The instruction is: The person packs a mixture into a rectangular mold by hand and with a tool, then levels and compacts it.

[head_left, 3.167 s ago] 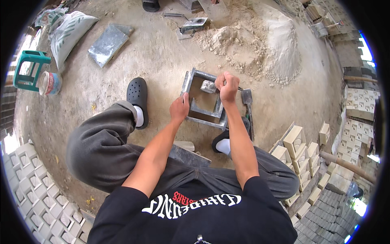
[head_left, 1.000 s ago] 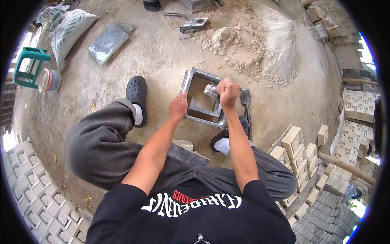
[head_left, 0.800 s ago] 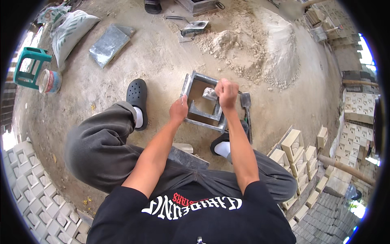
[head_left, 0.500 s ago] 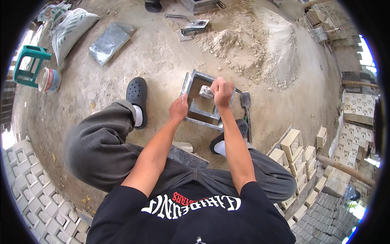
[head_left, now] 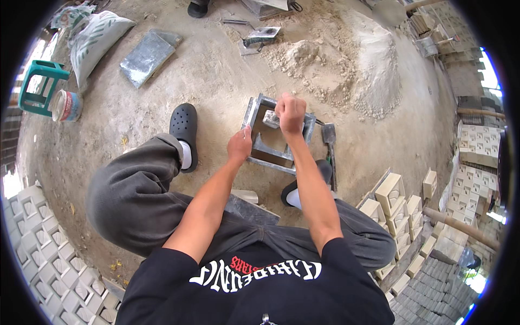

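A: Where is the work placed, and how is it best handled?

B: On the bare ground [head_left: 216, 86], the rectangular metal frame [head_left: 271, 164] is set between the left clog [head_left: 183, 125] and the right clog [head_left: 325, 169], nearer the latter. For steady work, it is best pressed flat, so that no side is lifted or skewed. The angled metal insert [head_left: 269, 149] within is best left unknocked.

A: And the hands?

B: The frame's left bar is gripped by the left hand [head_left: 240, 145], the thumb laid over it; that hold seems well suited to bracing. The block-headed tool [head_left: 271, 118] is clenched in the right hand [head_left: 291, 112]; whether a handle is enclosed there cannot be told. Short, controlled movements are probably best used, so that the inner walls are not struck.

A: Which way is everything pointed?

B: The frame's side bars are angled forward, their far ends tipped slightly rightward. A nearly square outline is shown, so its long axis cannot be safely named. The tool's pale head is pointed leftward, over the frame's far half; its long axis is partly hidden by the fingers.
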